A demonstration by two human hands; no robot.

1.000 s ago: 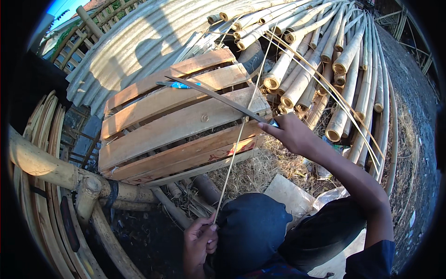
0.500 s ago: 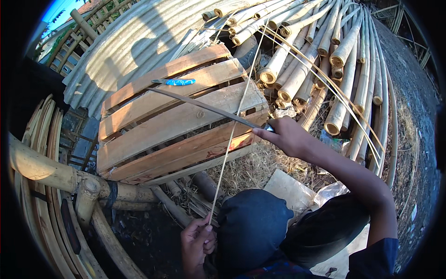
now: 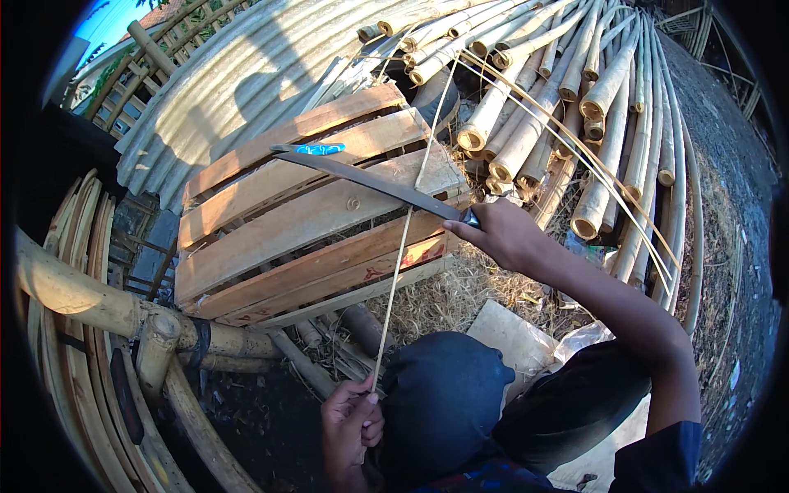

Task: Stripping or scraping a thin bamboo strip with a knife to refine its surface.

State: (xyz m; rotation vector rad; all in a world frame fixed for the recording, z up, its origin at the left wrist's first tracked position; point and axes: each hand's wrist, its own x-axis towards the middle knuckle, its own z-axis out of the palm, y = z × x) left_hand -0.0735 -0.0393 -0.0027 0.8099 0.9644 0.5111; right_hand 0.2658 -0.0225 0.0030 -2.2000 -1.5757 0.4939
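My left hand (image 3: 353,421) is low in the picture beside my dark-clad left knee, fingers closed around the lower end of a thin pale bamboo strip (image 3: 395,283). The strip runs up and away across a slatted wooden crate (image 3: 283,241). My right hand (image 3: 508,237) grips the handle of a long dark-bladed knife (image 3: 362,177) at the crate's right end. Its blade points left over the slats and crosses on top of the strip, which bends slightly there. A folding knife with a blue patterned handle (image 3: 322,149) lies on the crate by the blade's tip.
Many bamboo poles (image 3: 604,94) lie stacked at the far right, with loose thin strips (image 3: 575,144) across them. Corrugated sheeting (image 3: 205,115) is behind the crate. A bamboo rail (image 3: 78,292) and split bamboo lengths (image 3: 86,370) stand at the left.
The long blade has turned so that more of its flat shows, and my right hand has shifted slightly left. The strip now bends where the blade crosses it. My left hand keeps its grip.
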